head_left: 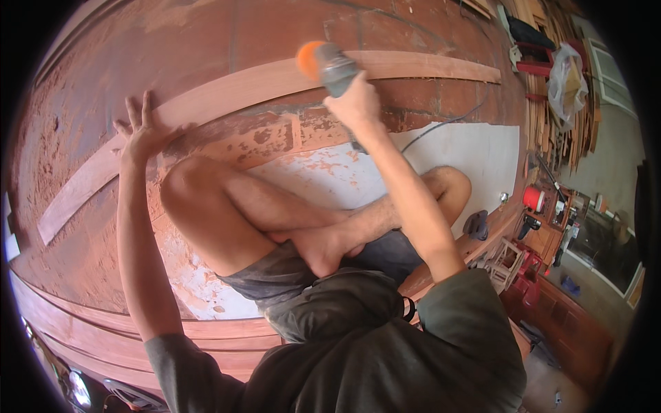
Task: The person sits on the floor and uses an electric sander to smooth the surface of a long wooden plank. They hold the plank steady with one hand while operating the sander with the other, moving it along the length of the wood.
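Note:
A long, thin wooden plank [227, 95] lies across the dusty reddish floor in front of my crossed legs. My left hand [143, 134] presses on its left part with fingers spread. In my right hand [358, 107] is a grey angle grinder [338, 73], gripped by its body. An orange disc [310, 60] at the tool's head is over the plank's middle, slightly blurred. Whether the disc touches the wood I cannot tell. A dark power cord [441, 125] runs behind my right forearm.
A white sheet [492, 151], partly covered in reddish sawdust, lies under my legs. More boards [227, 342] are behind me at the lower left. Wood strips [585, 131], a plastic bag [567, 86], a red spool [533, 198] and a small wooden stool [504, 261] stand at the right.

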Demonstrator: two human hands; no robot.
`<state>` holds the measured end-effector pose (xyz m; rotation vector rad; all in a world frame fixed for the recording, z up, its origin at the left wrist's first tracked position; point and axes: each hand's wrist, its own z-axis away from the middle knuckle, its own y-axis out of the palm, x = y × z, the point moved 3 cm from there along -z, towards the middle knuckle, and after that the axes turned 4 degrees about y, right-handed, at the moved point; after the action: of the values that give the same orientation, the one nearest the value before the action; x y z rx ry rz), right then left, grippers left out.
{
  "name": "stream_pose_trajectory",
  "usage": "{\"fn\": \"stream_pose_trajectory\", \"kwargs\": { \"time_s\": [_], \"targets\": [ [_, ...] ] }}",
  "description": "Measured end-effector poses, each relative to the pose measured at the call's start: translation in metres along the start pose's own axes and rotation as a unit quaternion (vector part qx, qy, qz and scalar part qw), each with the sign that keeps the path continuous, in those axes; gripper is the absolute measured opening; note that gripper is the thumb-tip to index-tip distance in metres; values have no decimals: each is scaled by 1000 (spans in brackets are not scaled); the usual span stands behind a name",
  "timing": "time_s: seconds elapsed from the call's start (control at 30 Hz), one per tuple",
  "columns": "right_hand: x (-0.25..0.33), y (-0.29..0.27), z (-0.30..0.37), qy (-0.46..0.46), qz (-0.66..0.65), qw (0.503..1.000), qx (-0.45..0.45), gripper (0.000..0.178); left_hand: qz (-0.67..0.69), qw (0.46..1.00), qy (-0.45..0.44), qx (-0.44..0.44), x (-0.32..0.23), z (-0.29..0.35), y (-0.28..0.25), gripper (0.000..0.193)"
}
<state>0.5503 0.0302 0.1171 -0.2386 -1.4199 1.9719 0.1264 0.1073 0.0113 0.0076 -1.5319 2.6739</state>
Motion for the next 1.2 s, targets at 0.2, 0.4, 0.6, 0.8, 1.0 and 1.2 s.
{"fn": "stream_pose_trajectory", "kwargs": {
  "time_s": [0.2, 0.4, 0.6, 0.8, 1.0, 1.2],
  "targets": [
    [-17, -2, -15, -9, 47, 999, -10, 92, 36, 999, 11, -27, 3, 1, 6, 141],
    [-63, -37, -52, 91, 54, 992, -75, 87, 45, 999, 6, -19, -2, -1, 5, 141],
    [6, 1, -5, 19, 21, 999, -36, 86, 30, 1000, 4, -7, -5, 1, -1, 140],
    [9, 6, -7, -9, 48, 999, -10, 93, 27, 999, 25, -14, -6, 11, -6, 144],
    [-11, -22, -38, 39, 87, 994, -57, 88, 82, 996, -19, -3, -6, 12, -8, 145],
    [26, 10, -4, 4, 47, 999, -21, 101, 56, 998, -27, 14, -12, 11, -13, 146]
  ]
}}
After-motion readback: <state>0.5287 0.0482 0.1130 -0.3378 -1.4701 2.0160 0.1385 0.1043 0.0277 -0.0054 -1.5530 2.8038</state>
